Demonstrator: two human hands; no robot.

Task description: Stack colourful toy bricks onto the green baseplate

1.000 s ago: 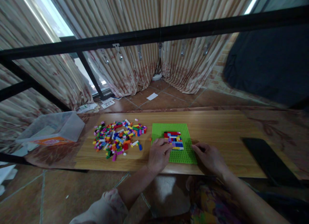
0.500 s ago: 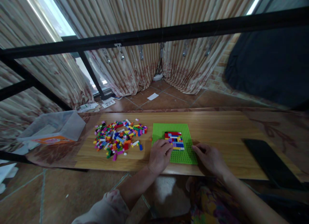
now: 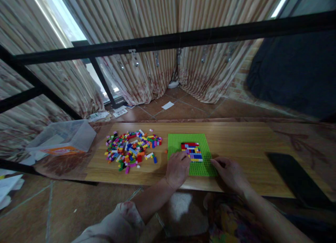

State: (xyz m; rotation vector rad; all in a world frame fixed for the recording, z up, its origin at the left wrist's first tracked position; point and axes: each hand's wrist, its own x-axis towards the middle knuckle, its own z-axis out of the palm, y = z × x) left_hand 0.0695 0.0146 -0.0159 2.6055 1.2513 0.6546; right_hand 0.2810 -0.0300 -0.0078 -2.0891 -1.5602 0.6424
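Observation:
A green baseplate point(image 3: 187, 140) lies on a wooden board point(image 3: 236, 141), with a small patch of red, blue, yellow and white bricks point(image 3: 192, 151) built near its middle. My left hand point(image 3: 177, 169) rests on the plate's near left part, fingers curled, fingertips at the left edge of the brick patch; whether it holds a brick is hidden. My right hand point(image 3: 229, 173) lies at the plate's near right corner with fingers bent inward against its edge. A heap of loose coloured bricks point(image 3: 131, 150) is spread on the board left of the plate.
A clear plastic tub point(image 3: 63, 140) lies on its side at the far left. A flat black object point(image 3: 296, 178) sits at the board's right end. A black metal bar point(image 3: 183, 38) crosses above, with striped curtains and tiled floor beyond.
Both hands stay on the baseplate much as before; the view has shifted slightly, and my left fingertips sit a little closer to the brick patch.

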